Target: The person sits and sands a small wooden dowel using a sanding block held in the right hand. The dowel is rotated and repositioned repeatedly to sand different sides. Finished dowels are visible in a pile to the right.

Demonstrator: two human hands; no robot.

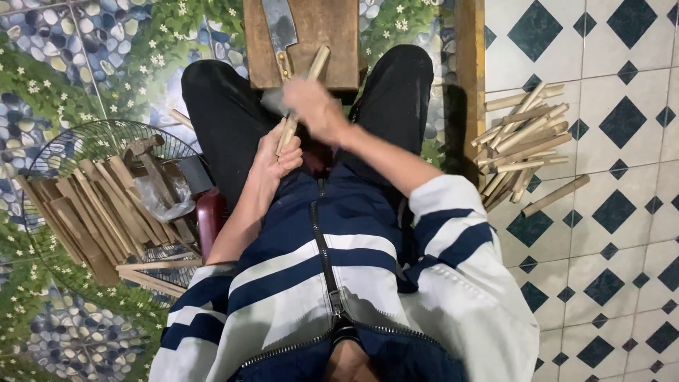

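Note:
My left hand (277, 154) grips the lower end of a pale bamboo stick (317, 64) in my lap. The stick slants up and to the right onto a wooden block (332, 35). My right hand (312, 107) is blurred and closed over the stick's middle. It holds a small knife, whose grey blade (271, 102) shows as a smear to the left of the fist. A cleaver (279, 28) with a brass collar lies flat on the block, just above both hands.
A heap of cut bamboo sticks (523, 138) lies on the tiled floor to my right. On my left, a round wire fan guard (106, 205) holds flat bamboo slats, a hammer and a plastic bag. A red stool edge (210, 219) shows beside my left leg.

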